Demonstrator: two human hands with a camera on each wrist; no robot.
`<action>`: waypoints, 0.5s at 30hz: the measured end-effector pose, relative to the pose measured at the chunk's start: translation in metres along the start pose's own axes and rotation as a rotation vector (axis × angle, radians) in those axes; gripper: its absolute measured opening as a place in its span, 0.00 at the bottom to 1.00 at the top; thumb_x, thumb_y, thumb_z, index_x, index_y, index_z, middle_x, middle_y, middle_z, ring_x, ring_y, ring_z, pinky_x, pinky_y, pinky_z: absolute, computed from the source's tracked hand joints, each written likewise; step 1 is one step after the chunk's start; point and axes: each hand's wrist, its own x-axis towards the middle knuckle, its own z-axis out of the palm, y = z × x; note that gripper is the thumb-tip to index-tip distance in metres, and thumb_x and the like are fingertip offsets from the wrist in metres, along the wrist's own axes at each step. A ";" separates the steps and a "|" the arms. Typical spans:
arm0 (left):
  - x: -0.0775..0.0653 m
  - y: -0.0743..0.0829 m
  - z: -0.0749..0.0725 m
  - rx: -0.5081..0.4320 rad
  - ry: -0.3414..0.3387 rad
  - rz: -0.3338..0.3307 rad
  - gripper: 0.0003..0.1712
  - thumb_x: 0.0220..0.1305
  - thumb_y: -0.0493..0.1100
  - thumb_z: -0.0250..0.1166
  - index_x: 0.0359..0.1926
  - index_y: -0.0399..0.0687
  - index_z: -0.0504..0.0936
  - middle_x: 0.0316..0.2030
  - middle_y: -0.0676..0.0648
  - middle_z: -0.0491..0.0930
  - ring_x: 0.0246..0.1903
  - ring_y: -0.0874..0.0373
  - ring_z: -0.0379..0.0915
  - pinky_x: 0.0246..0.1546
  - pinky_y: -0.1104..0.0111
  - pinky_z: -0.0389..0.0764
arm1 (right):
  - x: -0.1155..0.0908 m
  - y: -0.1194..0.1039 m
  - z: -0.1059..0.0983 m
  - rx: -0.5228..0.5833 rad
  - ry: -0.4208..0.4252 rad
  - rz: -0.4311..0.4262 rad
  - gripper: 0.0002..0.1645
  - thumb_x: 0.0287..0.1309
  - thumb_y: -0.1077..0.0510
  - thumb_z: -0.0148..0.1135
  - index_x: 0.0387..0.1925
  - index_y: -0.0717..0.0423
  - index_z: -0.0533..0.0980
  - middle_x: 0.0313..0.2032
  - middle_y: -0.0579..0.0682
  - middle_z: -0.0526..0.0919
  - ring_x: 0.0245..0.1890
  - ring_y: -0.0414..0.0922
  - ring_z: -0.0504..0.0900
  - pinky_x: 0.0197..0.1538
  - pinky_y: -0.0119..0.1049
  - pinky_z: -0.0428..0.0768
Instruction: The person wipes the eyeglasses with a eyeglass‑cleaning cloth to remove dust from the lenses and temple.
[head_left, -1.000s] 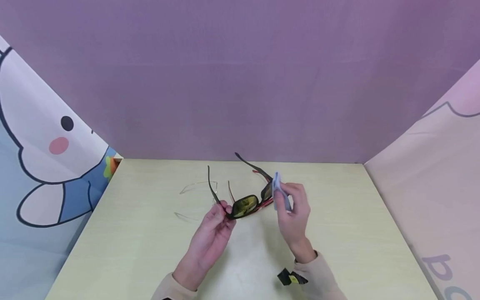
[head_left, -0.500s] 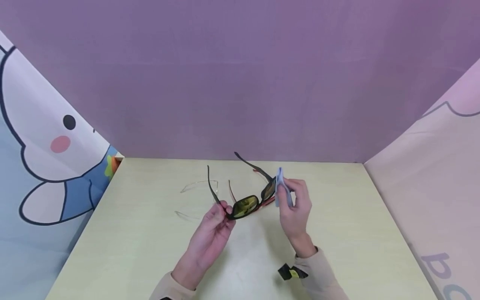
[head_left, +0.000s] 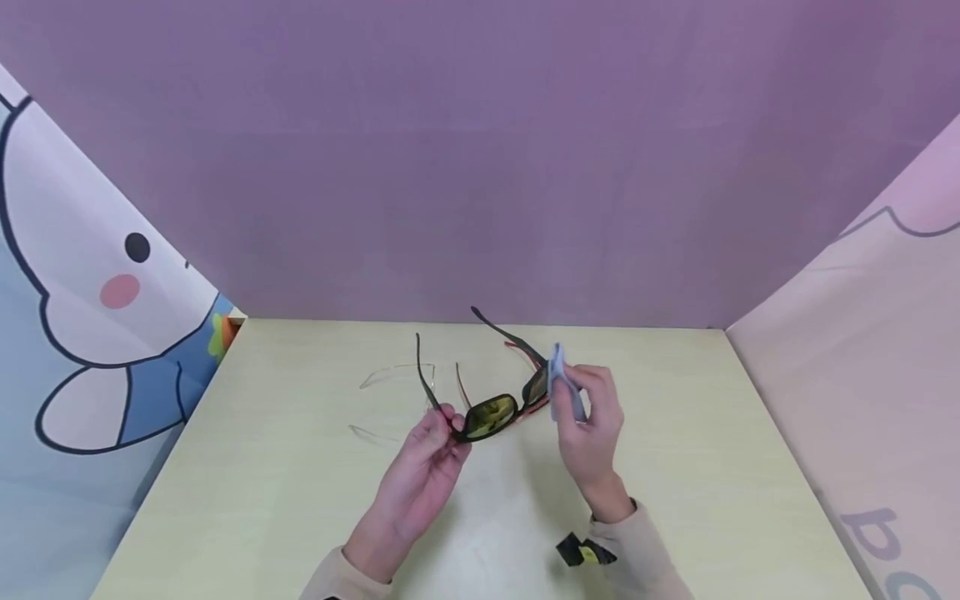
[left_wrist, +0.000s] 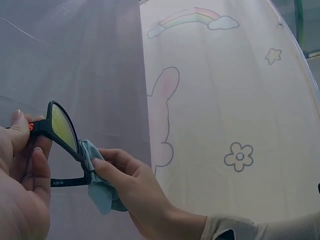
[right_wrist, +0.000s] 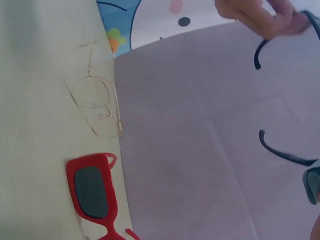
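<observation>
My left hand [head_left: 422,475] grips black-framed sunglasses [head_left: 491,417] with yellowish lenses at one outer corner, near the hinge. Their temples are unfolded and point away from me. In my right hand [head_left: 591,429] a folded light blue cloth [head_left: 557,367] is pinched between thumb and fingers, pressed around the sunglasses' other lens. The left wrist view shows the cloth [left_wrist: 102,192] covering that lens, while the nearer lens [left_wrist: 62,125] is uncovered. Only a little of the right hand shows in the right wrist view.
Red-framed sunglasses [right_wrist: 91,192] with dark lenses lie on the pale table [head_left: 262,500], partly hidden behind the black pair in the head view. Thin wire-rimmed glasses [right_wrist: 108,95] lie beside them. A purple backdrop [head_left: 480,167] rises at the table's far edge; printed curtains flank both sides.
My right hand and the cloth have shifted slightly up and back down at the far lens. My left hand keeps its grip on the sunglasses, almost still.
</observation>
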 end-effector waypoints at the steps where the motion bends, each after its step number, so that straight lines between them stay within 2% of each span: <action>1: 0.000 0.000 0.000 0.001 -0.001 -0.001 0.07 0.79 0.43 0.55 0.43 0.51 0.79 0.39 0.57 0.81 0.43 0.69 0.75 0.53 0.79 0.75 | 0.001 0.001 -0.001 -0.008 0.006 0.026 0.09 0.59 0.73 0.63 0.41 0.78 0.79 0.33 0.67 0.76 0.39 0.39 0.79 0.44 0.23 0.78; 5: -0.001 0.001 0.000 0.011 0.000 -0.003 0.05 0.77 0.41 0.57 0.42 0.51 0.79 0.39 0.58 0.80 0.43 0.68 0.74 0.55 0.78 0.75 | 0.000 0.000 -0.001 -0.004 0.022 0.055 0.09 0.61 0.72 0.63 0.40 0.78 0.79 0.33 0.68 0.76 0.40 0.37 0.78 0.44 0.22 0.78; 9: -0.001 0.001 0.000 0.006 -0.002 0.005 0.05 0.77 0.42 0.57 0.42 0.51 0.79 0.39 0.58 0.81 0.43 0.69 0.74 0.55 0.78 0.74 | -0.004 -0.008 0.003 0.035 -0.001 -0.045 0.15 0.68 0.64 0.63 0.38 0.79 0.78 0.32 0.67 0.76 0.37 0.40 0.79 0.42 0.23 0.79; 12: 0.000 0.002 -0.001 -0.017 -0.023 0.008 0.06 0.78 0.41 0.56 0.43 0.51 0.79 0.39 0.58 0.82 0.44 0.68 0.75 0.55 0.78 0.74 | -0.006 -0.012 0.006 0.061 -0.024 -0.125 0.18 0.71 0.61 0.63 0.37 0.79 0.78 0.32 0.66 0.76 0.35 0.43 0.80 0.39 0.23 0.80; 15: 0.000 0.002 -0.002 -0.038 -0.046 0.009 0.07 0.79 0.41 0.54 0.43 0.50 0.80 0.40 0.57 0.82 0.44 0.68 0.75 0.55 0.78 0.75 | -0.005 -0.010 0.006 0.066 -0.020 -0.123 0.18 0.70 0.61 0.63 0.37 0.79 0.78 0.31 0.66 0.76 0.35 0.43 0.79 0.40 0.23 0.80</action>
